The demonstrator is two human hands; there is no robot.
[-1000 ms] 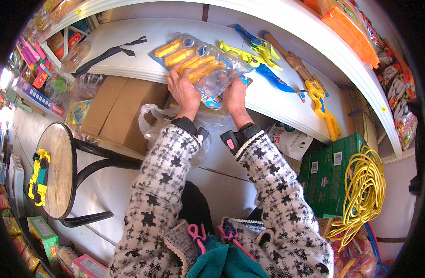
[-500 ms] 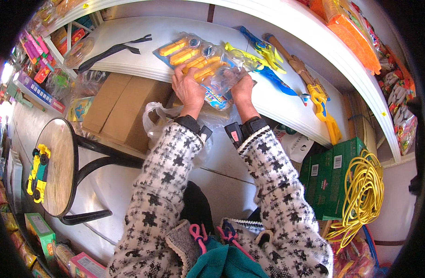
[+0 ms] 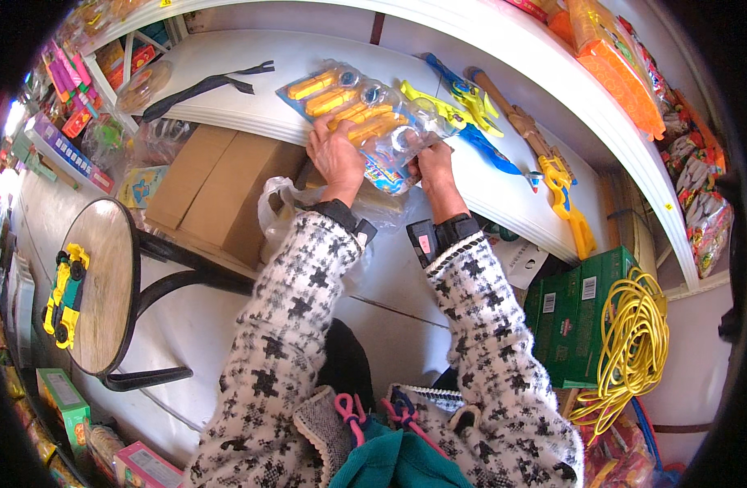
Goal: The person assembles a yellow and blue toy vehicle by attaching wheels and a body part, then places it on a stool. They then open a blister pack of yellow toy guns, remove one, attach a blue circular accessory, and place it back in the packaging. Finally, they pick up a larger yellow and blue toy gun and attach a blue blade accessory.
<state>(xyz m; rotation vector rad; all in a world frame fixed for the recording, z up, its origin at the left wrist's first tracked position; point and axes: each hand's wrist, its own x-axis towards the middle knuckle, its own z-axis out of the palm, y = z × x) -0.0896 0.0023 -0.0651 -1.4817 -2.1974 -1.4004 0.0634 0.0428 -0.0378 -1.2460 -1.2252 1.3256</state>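
Observation:
A blister pack of yellow toys (image 3: 372, 122) with clear plastic domes and a blue printed card lies tilted over the front edge of the white shelf. My left hand (image 3: 336, 159) grips its near left side, fingers bent over the yellow pieces. At the pack's lower right edge, my right hand (image 3: 435, 167) is closed on the clear plastic with thumb and fingers pinched. Just beyond it are a lime-yellow and blue plastic toy (image 3: 463, 102) and a brown and yellow toy gun (image 3: 544, 163) on the shelf.
A black strap (image 3: 207, 88) lies on the shelf (image 3: 251, 53) to the left. Below are a cardboard box (image 3: 215, 191) and a round stool (image 3: 105, 285) bearing a yellow-green toy car (image 3: 66, 297). At right, coiled yellow cable (image 3: 630, 350) hangs against a green box (image 3: 581, 309).
My right hand has shifted slightly down and right along the pack's edge, its fingers drawn in tighter. The left hand stays on the pack. The view has shifted slightly.

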